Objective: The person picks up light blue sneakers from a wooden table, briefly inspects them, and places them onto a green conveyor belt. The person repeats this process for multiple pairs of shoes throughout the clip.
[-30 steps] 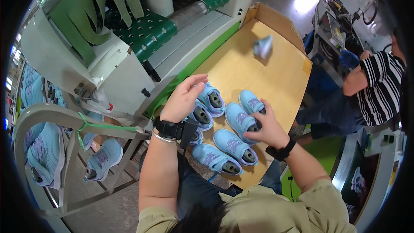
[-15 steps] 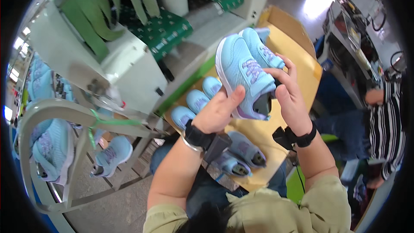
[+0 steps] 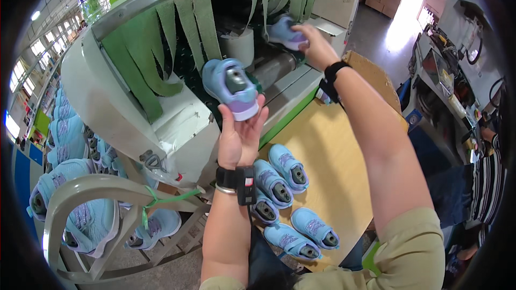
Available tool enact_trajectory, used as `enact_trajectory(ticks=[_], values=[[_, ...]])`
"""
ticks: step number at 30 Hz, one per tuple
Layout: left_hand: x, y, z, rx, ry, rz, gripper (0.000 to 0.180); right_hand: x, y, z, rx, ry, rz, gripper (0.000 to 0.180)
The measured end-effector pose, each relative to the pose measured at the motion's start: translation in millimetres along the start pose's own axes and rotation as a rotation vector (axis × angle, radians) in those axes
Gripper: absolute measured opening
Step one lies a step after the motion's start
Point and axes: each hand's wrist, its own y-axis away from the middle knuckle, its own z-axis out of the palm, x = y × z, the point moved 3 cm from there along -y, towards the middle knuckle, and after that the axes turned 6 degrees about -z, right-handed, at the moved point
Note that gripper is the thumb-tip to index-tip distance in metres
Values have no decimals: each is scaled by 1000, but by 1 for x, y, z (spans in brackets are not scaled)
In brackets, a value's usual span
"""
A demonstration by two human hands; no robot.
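My left hand holds a light blue sneaker by its heel end, with the dark last inside its opening facing up. That shoe is tilted in front of the green hanging strips of a white machine. Farther right, my right hand grips a second blue sneaker, slightly blurred, at the machine's other opening. Some strips hang close beside this shoe. Below my hands, several blue sneakers with lasts in them, one a front shoe, stand on a tan tabletop.
At left, a curved grey metal rail with a green tie stands before a rack of more blue shoes. A cardboard flap edges the table. Another person in a striped top is at the right, beside a cluttered bench.
The two sneakers I held together over the table are now apart, one in each hand. Both hands have moved forward to the machine, the right one farther. My view has shifted too.
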Motion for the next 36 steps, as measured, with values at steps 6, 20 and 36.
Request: enact_trajectory(ticks=[6, 20, 36], values=[[2, 14, -8, -15, -235, -99, 69, -34, 54, 23, 340, -120, 27, 39], [-16, 17, -24, -65, -301, -283, 53, 106, 183, 55, -160, 551, 739, 47], [-28, 18, -35, -22, -384, -345, 52, 35, 291, 8, 35, -33, 692, 77]])
